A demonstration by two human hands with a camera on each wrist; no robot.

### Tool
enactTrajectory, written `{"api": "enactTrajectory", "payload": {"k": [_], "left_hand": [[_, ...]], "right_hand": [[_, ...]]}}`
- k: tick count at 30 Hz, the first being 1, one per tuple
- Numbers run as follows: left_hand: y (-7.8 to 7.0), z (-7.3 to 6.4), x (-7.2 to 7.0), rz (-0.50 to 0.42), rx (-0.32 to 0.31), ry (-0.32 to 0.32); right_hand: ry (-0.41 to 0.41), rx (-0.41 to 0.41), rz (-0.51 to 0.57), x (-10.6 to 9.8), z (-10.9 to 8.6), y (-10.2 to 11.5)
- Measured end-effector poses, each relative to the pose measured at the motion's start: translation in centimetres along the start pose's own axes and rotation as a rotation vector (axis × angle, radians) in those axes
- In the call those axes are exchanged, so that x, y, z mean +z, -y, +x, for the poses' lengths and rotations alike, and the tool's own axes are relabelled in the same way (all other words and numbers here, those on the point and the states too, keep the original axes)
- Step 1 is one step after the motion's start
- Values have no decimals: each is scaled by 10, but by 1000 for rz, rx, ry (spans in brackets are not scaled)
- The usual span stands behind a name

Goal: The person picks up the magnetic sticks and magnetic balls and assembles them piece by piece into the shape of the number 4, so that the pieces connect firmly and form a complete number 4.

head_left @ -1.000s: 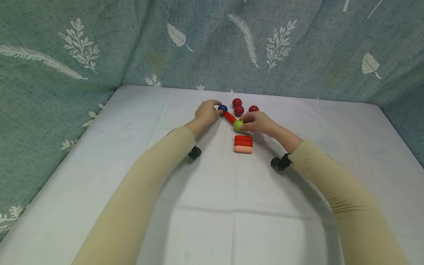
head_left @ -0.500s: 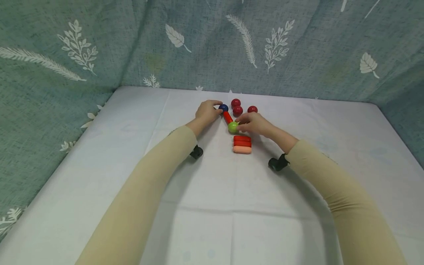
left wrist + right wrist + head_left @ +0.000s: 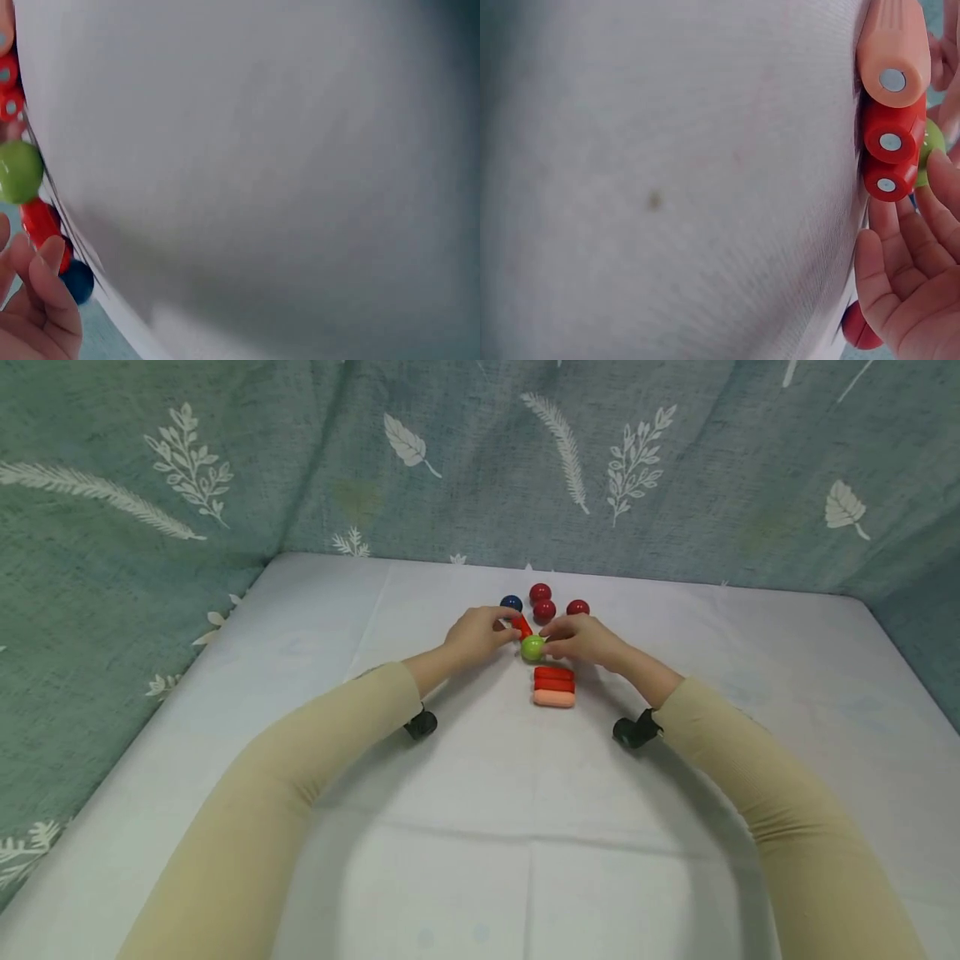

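In the head view, a red rod [image 3: 522, 627] lies between a blue ball [image 3: 512, 603] at its far end and a lime green ball [image 3: 532, 648] at its near end. My left hand [image 3: 478, 633] pinches the rod's side with thumb and fingertips. My right hand [image 3: 585, 641] holds the green ball from the right. In the left wrist view, the left fingertips [image 3: 51, 255] overlap the red rod [image 3: 39, 222] near the blue ball [image 3: 78, 281]. The right wrist view shows the green ball [image 3: 932, 146] partly hidden behind rods and fingers.
Two red rods [image 3: 553, 679] and a peach rod [image 3: 554, 699] lie side by side nearer me; grey discs show on their ends in the right wrist view. Red balls [image 3: 544, 612] sit behind the hands, one [image 3: 577, 607] apart at right. A patterned curtain [image 3: 480, 468] borders the white tabletop [image 3: 465, 827].
My left hand has left the blue ball and come nearer me onto the red rod. The green ball shifted slightly left in my right hand, and the rod swung with it.
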State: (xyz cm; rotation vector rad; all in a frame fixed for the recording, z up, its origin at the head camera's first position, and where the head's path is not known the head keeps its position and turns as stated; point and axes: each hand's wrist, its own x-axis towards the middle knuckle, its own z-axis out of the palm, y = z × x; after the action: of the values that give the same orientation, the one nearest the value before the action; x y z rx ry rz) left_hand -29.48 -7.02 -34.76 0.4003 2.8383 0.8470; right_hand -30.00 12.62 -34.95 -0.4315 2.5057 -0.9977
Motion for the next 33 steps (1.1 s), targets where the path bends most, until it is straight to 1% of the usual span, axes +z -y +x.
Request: {"api": "enactTrajectory", "payload": {"k": [3, 6, 11, 15, 19, 27, 29, 33], "left_hand": [[-1, -5, 3, -19, 50, 35], [-4, -7, 5, -35, 68, 75], [-6, -8, 7, -79, 37, 126], [-7, -7, 9, -119, 19, 133], [-7, -5, 10, -121, 8, 133], [-10, -7, 8, -143, -10, 136], [-10, -7, 7, -147, -13, 144], [-7, -6, 5, -159, -13, 173]], "right_hand": [[1, -10, -1, 1, -1, 0], [2, -6, 6, 1, -2, 1], [3, -14, 17, 2, -5, 2], [-1, -9, 19, 2, -5, 2], [2, -2, 23, 2, -4, 2], [7, -18, 32, 2, -5, 2], [12, -6, 25, 1, -5, 2], [32, 46, 6, -1, -6, 1]]}}
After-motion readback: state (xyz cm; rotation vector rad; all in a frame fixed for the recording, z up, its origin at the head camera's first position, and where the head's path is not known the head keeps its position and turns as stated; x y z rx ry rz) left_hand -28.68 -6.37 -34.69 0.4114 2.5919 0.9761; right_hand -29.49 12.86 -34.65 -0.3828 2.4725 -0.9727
